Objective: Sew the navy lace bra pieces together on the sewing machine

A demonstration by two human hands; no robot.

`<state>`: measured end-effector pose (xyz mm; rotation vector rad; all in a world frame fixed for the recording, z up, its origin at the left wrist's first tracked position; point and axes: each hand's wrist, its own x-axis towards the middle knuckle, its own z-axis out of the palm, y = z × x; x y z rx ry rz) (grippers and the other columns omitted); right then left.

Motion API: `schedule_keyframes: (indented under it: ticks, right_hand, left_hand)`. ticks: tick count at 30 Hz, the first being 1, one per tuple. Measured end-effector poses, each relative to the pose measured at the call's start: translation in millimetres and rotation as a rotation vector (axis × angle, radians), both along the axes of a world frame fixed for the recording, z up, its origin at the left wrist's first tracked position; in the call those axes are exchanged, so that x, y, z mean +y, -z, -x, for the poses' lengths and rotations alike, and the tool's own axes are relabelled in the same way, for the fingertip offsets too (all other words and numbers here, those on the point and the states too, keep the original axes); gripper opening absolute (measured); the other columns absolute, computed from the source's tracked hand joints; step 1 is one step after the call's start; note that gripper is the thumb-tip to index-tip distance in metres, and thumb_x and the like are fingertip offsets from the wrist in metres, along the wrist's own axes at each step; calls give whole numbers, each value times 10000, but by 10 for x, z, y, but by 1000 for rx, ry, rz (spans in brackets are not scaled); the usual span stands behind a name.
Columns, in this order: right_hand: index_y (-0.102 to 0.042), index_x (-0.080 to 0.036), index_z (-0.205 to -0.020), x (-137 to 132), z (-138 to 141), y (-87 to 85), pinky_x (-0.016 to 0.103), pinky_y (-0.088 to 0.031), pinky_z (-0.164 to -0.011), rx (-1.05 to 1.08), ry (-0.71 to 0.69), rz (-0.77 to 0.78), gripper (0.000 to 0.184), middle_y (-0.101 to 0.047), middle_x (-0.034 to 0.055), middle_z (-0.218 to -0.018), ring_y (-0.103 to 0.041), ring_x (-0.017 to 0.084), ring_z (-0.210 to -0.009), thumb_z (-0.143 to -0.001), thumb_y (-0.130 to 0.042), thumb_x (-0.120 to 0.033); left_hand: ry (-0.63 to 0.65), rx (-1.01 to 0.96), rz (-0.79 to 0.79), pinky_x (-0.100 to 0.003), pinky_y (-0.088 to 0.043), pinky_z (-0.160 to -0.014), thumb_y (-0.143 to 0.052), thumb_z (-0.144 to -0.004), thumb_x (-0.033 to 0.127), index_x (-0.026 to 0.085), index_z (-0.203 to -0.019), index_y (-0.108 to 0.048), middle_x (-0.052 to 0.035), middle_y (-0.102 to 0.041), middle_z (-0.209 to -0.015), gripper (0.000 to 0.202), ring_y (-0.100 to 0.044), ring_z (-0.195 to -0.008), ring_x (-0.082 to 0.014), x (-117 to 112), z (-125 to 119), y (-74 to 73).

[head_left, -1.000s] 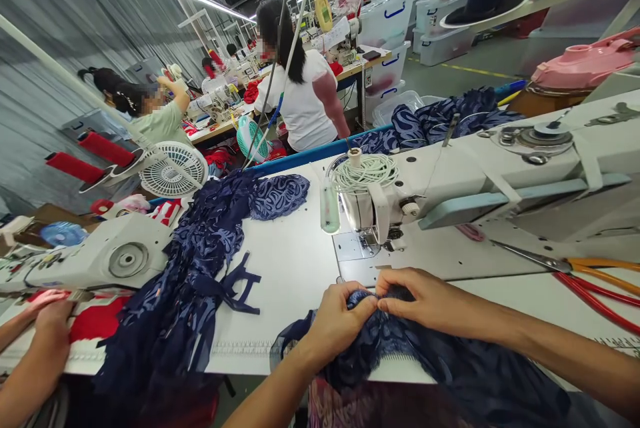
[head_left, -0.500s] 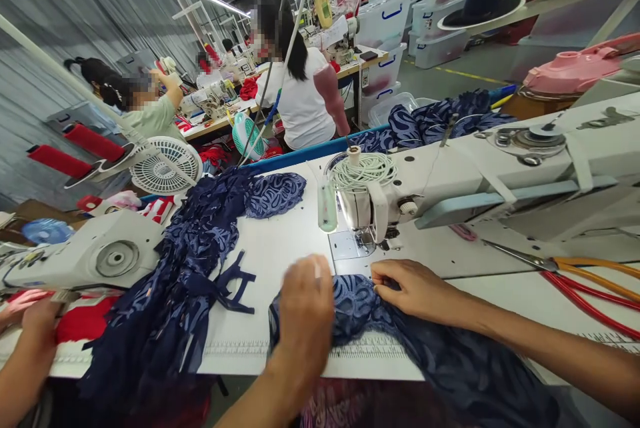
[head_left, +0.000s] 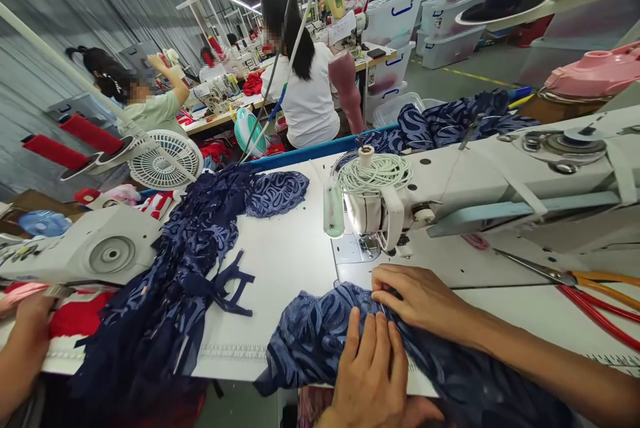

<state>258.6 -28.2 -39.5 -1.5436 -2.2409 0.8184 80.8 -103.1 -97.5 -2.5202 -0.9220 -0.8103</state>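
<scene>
In the head view a navy lace fabric piece [head_left: 313, 331] lies at the table's front edge, just before the sewing machine [head_left: 373, 211]. My right hand [head_left: 415, 295] is closed, thumb and forefinger pinching the fabric's upper edge near the needle plate [head_left: 357, 251]. Below it, my left hand [head_left: 373, 368] rests on the lace with fingers stretched out; its thumb shows low, near the table edge. Darker fabric runs from under my right hand off the table's front. The presser foot [head_left: 370, 243] stands a little behind the cloth, apart from it.
A heap of navy lace pieces [head_left: 200, 241] lies left, with a single piece [head_left: 277, 193] beside it. Orange-and-red-handled scissors [head_left: 570, 276] lie right. At far left a co-worker's hand [head_left: 30, 328] is by red cloth [head_left: 83, 315]. Other people sit at machines behind.
My left hand has moved right and down and now lies flat on the lace. The lace has spread out more to the left. My right hand keeps its pinch.
</scene>
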Motion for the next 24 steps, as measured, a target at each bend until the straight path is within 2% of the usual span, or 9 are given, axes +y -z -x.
schedule_keyframes:
  ticks: [5,8,12,15,19,24]
  right_hand:
    - [-511,-240,-810,51,-65,-48,280,-386,-683,51,6,80,119,-627,-18,-779,-576,170,-750,-886,-507,-332]
    - [-530,-243,-843,61,-91,-72,271,-393,-675,63,-26,119,85,-620,-23,-775,-569,163,-736,-869,-524,-323]
    - [-501,-235,-823,52,-69,-80,296,-375,-723,42,-15,101,64,-617,-3,-833,-552,174,-786,-872,-483,-272]
    - [-492,-237,-804,50,-49,-86,293,-364,-714,29,4,108,73,-615,-10,-811,-552,171,-778,-862,-504,-281]
    - [-504,-244,-849,54,-14,-102,282,-356,-684,-1,32,129,124,-619,-17,-819,-558,169,-761,-853,-557,-356]
    - [-478,-234,-765,117,80,-128,283,-312,-652,-50,50,136,155,-612,-17,-780,-548,176,-750,-792,-607,-315]
  left_hand:
    - [-18,-14,35,-553,-192,-1230,-300,-894,787,56,-1140,-688,-174,-712,-1141,863,-605,-1194,-321,19,-20,-87]
    - [-27,-8,84,-549,-152,-1241,-311,-900,779,87,-1143,-690,-145,-695,-1206,825,-613,-1174,-303,12,-6,-124]
    - [-2,1,64,-560,-206,-1226,-335,-893,777,83,-1132,-689,-163,-681,-1237,815,-618,-1163,-306,17,1,-106]
    - [9,-21,35,-527,-262,-1218,-347,-883,783,66,-1098,-695,-184,-692,-1206,826,-615,-1184,-306,35,-17,-73]
    - [6,-71,4,-531,-268,-1218,-322,-895,776,64,-1063,-706,-182,-710,-1166,826,-602,-1217,-319,47,-41,-35]
    - [11,-40,-10,-516,-276,-1217,-344,-872,797,63,-1079,-706,-184,-694,-1210,844,-581,-1250,-329,-26,-27,2]
